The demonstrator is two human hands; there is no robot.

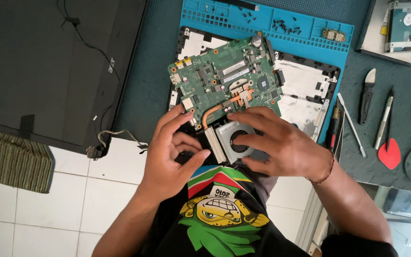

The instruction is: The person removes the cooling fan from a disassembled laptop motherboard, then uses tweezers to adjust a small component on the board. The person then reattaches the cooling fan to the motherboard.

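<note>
The right hand lies flat, fingers spread, over the round grey cooling fan (half hidden); the left hand, grip loosely curled on nothing visible, touches the green laptop motherboard.

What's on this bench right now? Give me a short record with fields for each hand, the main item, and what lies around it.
Main item: green laptop circuit board with copper heat pipe, lying over an open laptop base shell
Left hand: at the board's near edge, fingers curled, beside the finned heat sink
Right hand: fingers resting on the round grey cooling fan
Underlay: blue repair mat with small black screws
Left side: detached black laptop screen panel
Right side: red pry pick, silver hard drive
</note>
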